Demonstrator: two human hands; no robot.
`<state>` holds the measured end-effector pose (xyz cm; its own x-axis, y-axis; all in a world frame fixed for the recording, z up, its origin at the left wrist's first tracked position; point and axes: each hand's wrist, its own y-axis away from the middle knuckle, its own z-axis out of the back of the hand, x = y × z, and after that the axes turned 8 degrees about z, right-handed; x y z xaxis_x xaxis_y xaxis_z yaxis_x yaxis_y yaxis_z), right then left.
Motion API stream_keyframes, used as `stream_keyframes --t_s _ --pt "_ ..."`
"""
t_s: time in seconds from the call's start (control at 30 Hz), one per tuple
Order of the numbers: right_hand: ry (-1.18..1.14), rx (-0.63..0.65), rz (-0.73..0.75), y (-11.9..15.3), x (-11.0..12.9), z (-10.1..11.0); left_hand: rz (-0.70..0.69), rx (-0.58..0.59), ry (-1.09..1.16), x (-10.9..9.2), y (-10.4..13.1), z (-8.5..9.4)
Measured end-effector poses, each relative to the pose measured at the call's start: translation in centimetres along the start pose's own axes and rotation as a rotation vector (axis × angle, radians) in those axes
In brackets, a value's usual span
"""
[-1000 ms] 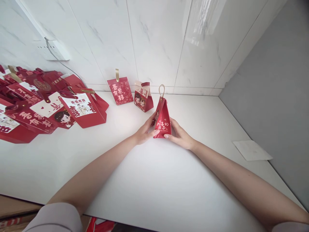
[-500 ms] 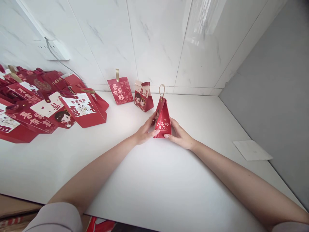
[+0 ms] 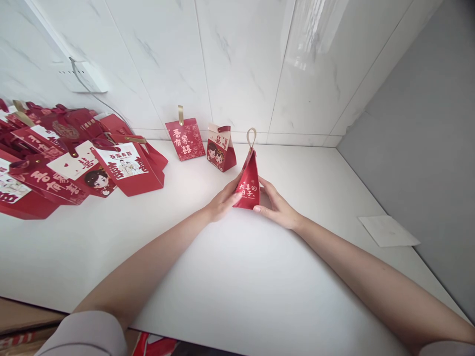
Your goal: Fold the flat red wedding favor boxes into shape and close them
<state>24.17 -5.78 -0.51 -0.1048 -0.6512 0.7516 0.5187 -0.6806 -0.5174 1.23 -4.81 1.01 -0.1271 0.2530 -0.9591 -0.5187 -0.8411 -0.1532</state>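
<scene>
As our forearms reach over the white table point(image 3: 200, 287), our left hand point(image 3: 221, 203) and right hand point(image 3: 280, 210) cup opposite sides of an upright red box point(image 3: 249, 190), thumbs forward, other fingers curled round and partly hidden, apparently to steady its narrow shape. Its looped handle point(image 3: 251, 136) points up, unheld. Beyond, to the left, a cartoon-couple box point(image 3: 218, 154) and a gold-strapped box point(image 3: 186, 141) stand near the tiled wall point(image 3: 241, 64), probably for keeping them apart from the crowded red boxes point(image 3: 139, 183) farther left.
</scene>
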Motion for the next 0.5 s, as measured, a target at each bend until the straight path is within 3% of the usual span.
stream_keyframes --t_s 0.17,0.27,0.37,0.43,0.5 --pt "-0.029 -0.16 -0.107 0.0 -0.3 -0.2 0.05 -0.494 -0.112 1.5 -0.5 0.9" --pt "-0.027 -0.218 -0.146 0.0 -0.4 -0.4 0.059 -0.652 -0.091 1.7 -0.6 1.2" --pt "0.0 -0.247 -0.149 0.1 -0.5 -0.5 -0.055 -0.713 -0.017 1.2 -0.4 0.9" --pt "0.016 -0.267 -0.153 0.0 -0.6 -0.5 -0.135 -0.679 -0.032 0.9 -0.2 0.7" --pt "0.011 -0.275 -0.164 0.0 -0.7 -0.4 -0.121 -0.613 -0.109 0.9 -0.1 0.6"
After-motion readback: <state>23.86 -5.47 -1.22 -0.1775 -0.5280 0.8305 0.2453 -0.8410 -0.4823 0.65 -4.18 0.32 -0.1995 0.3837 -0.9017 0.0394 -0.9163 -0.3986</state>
